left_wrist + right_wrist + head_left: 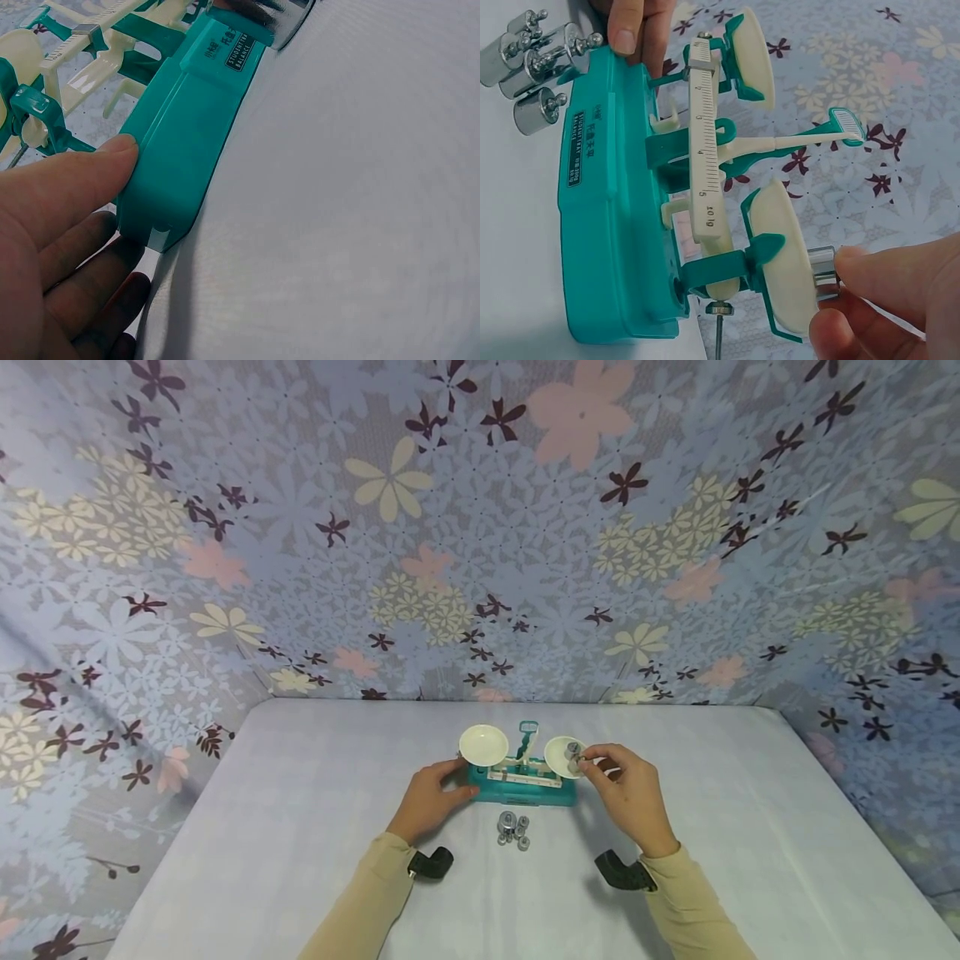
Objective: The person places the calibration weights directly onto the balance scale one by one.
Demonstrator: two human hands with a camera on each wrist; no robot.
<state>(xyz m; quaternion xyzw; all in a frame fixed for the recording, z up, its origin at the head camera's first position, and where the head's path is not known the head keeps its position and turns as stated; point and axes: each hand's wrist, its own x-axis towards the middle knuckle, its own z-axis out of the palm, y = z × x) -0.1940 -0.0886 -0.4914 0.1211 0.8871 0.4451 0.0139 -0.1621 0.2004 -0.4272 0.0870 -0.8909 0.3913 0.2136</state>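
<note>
A teal balance scale with two cream pans stands on the table. My left hand holds the left end of its base; in the left wrist view the thumb lies on the base's edge, the other fingers round its end. At the right pan, my right hand pinches a small silver weight between thumb and fingers, close over the pan. Another silver weight stands on that pan beside it. The left pan holds nothing and sits higher in the head view.
Several silver weights of different sizes stand in a cluster on the white-covered table, just in front of the scale. Flower-patterned cloth hangs behind the table and along its sides. Each wrist carries a black camera mount.
</note>
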